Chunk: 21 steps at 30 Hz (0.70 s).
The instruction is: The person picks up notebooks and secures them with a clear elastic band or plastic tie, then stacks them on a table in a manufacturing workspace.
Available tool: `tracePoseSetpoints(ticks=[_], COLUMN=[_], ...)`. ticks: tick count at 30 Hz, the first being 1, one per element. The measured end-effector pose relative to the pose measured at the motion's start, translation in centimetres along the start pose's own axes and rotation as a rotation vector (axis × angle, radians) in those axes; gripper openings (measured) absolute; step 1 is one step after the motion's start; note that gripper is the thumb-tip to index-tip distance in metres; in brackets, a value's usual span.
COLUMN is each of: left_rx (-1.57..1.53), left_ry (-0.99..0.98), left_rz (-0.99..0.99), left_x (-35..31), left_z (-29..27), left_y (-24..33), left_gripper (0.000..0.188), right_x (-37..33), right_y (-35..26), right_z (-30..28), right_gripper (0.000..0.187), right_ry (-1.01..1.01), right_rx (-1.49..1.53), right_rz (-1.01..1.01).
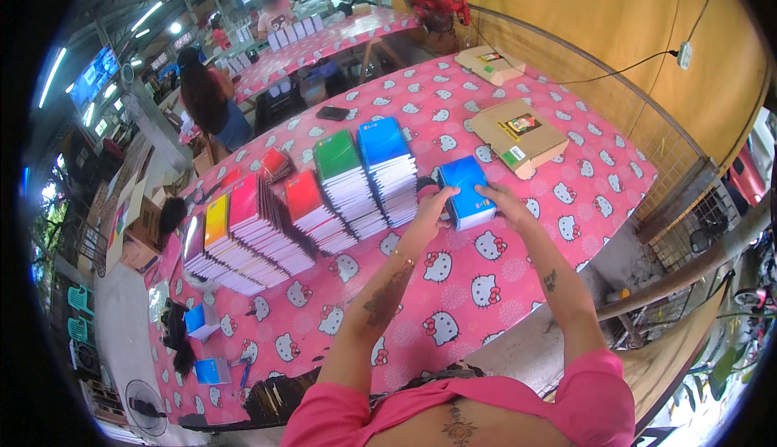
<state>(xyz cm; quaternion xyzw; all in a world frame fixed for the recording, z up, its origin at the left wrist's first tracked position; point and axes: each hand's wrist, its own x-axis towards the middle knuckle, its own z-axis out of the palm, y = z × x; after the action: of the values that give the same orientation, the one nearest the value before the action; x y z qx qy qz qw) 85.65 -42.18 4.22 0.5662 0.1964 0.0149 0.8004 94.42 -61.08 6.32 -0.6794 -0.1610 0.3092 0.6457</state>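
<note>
I watch the left hand [438, 204] and right hand [503, 204] grasp a short stack of blue-covered notebooks [463, 176] from opposite sides above the pink table [405, 317], between a taller blue-topped stack [390, 176] and a cardboard box [530, 149].

A head-worn fisheye camera looks down and forward from above and behind the fingers [488, 193], near them, taking in the cartoon-cat tablecloth [463, 305] around them.
</note>
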Motion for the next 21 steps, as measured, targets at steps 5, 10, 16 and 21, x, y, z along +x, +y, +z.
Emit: tracePoseSetpoints(ticks=[5,10,16,21], left_rx=[0.002,0.061,0.122,0.101], left_ry=[0.033,0.145,0.189,0.159], left_rz=[-0.04,-0.068,-0.064,-0.073], left_x=[6.1,9.4,10.2,9.9], left_z=[4.0,3.8,3.3,4.1], left_y=[0.9,-0.5,-2.0,-1.8], left_gripper=[0.055,0.06,0.059,0.059], right_x=[5.4,8.3,9.1,8.9], right_y=[-0.1,1.0,3.6,3.6], right_z=[-4.9,-5.9,-6.2,-6.6], right_gripper=[0.06,0.06,0.065,0.067], right_ry=[0.039,0.035,0.019,0.028], right_rx=[0.014,-0.162,-0.07,-0.048], right_rz=[-0.034,0.005,0.017,-0.001])
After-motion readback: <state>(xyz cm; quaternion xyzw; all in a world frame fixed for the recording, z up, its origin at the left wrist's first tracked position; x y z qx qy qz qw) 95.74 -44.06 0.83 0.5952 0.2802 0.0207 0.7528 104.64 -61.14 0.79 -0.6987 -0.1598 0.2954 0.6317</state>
